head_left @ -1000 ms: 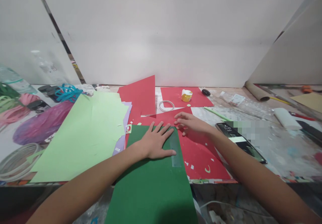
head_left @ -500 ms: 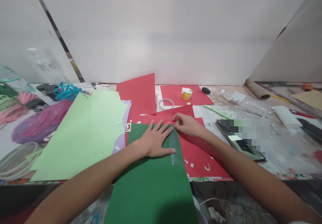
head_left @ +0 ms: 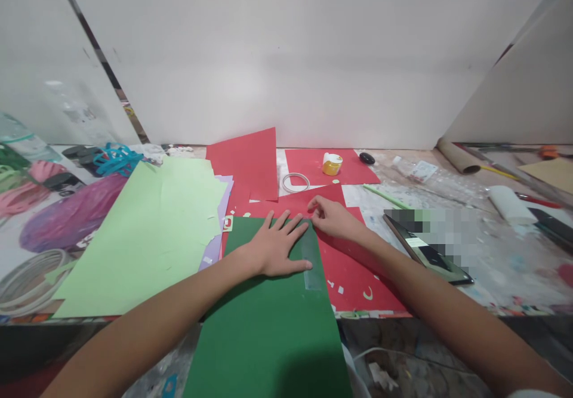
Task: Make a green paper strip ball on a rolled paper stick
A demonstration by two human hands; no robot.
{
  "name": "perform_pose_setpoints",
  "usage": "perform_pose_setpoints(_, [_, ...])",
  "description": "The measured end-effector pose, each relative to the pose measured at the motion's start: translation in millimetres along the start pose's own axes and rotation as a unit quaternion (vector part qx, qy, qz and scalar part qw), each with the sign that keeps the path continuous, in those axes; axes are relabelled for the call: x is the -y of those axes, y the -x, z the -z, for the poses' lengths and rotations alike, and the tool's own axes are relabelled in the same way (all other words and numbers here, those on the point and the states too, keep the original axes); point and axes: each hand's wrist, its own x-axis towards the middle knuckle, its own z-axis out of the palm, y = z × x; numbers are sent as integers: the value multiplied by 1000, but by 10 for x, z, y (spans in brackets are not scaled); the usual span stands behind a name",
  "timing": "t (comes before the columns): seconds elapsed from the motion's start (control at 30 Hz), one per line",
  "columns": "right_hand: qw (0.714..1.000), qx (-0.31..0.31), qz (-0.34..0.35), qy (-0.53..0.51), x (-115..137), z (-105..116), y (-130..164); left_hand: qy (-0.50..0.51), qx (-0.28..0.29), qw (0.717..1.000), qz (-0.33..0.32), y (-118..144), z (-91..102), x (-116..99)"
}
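Note:
A large green sheet of paper (head_left: pixel 264 338) hangs over the table's front edge. My left hand (head_left: pixel 275 252) lies flat on its upper part, fingers spread, and the thumb rests on a clear ruler (head_left: pixel 313 280) along the sheet's right side. At the sheet's top right corner, my right hand (head_left: pixel 333 218) is closed in a pinch near the ruler's far end. What it pinches, if anything, is hidden. Red paper (head_left: pixel 358 267) with small scraps on it lies beneath and to the right of the green sheet.
Light green paper (head_left: pixel 156 237) covers the left side, beside a purple plastic bag (head_left: pixel 71 213). Behind are a yellow jar (head_left: pixel 332 164) and a ring-shaped roll (head_left: pixel 295 182). To the right lie a phone (head_left: pixel 425 249), a light green stick (head_left: pixel 387 197) and a plastic bottle (head_left: pixel 439 178).
The view has shifted very slightly. Both hands keep nearly the same places on the green sheet, the left flat and the right pinched.

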Motion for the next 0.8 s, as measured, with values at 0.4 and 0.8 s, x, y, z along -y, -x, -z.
perform_pose_setpoints(0.4, [1000, -18, -8, 9, 19, -26, 11, -6, 5, 1000, 1, -4, 4, 0])
perform_pose_setpoints(0.8, [991, -33, 4, 128, 205, -74, 69, -10, -2, 1000, -1, -18, -20, 0])
